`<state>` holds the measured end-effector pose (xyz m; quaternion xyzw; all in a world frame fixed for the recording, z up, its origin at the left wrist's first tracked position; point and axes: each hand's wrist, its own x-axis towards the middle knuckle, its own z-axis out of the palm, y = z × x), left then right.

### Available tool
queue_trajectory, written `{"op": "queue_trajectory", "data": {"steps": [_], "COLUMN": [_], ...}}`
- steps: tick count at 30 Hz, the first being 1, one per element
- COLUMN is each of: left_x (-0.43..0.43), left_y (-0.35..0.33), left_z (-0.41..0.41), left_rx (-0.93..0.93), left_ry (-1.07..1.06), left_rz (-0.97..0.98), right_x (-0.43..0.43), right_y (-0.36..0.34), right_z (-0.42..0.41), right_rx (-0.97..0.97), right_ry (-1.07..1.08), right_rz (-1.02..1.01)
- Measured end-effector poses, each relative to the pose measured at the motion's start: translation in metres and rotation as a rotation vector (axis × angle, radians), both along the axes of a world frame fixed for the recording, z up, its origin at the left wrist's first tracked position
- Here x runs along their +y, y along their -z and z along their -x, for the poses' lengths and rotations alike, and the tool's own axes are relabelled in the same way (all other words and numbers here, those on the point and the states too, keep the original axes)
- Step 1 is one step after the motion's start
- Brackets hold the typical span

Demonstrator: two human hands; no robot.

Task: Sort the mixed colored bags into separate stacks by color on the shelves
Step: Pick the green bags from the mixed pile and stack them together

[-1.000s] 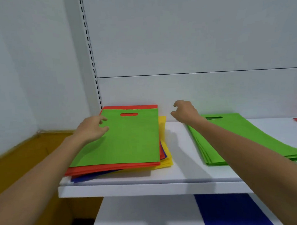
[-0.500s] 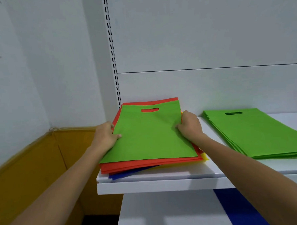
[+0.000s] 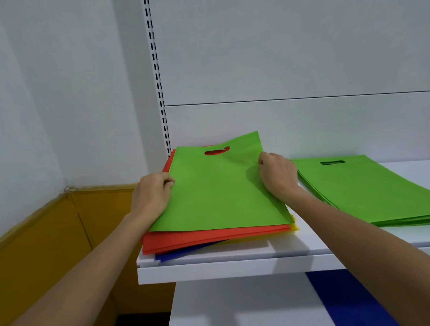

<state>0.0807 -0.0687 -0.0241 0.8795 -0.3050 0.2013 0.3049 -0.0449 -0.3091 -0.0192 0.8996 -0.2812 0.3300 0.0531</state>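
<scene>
From the head camera, both arms reach forward to the top white shelf (image 3: 238, 267). The left hand (image 3: 152, 192) curls its fingers and pinches the left edge of the top green bag (image 3: 220, 189). The right hand (image 3: 278, 176) curls round the bag's right edge, knuckles up. The bag lies on the mixed pile (image 3: 207, 238) of red, blue and yellow bags at the left end of the shelf, with its far right corner raised. The green stack (image 3: 368, 190) lies just beside the right hand, on the same shelf
</scene>
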Motion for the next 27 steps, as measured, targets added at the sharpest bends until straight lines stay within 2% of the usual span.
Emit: {"op": "queue_trajectory", "data": {"steps": [4,11,20,27], "left_x": [-0.007,-0.043,-0.166,-0.252], "left_y": [-0.01,-0.046,-0.065,-0.047], "left_z": [0.009,0.029,0.096,0.148], "left_rx": [-0.097,-0.107,-0.088,-0.029], "left_ry": [-0.016,0.097,0.215,0.268], "left_rz": [-0.016,-0.048,-0.066,-0.093], "right_x": [-0.011,-0.049,-0.151,-0.227], "right_y": [-0.009,-0.046,-0.092,-0.083], "right_z": [0.002,0.03,0.122,0.186], "right_rx": [0.017,-0.066,-0.091,0.049], "right_ry": [-0.027,-0.024,0.081,0.139], "right_rz": [0.036,-0.042,-0.025,-0.063]}}
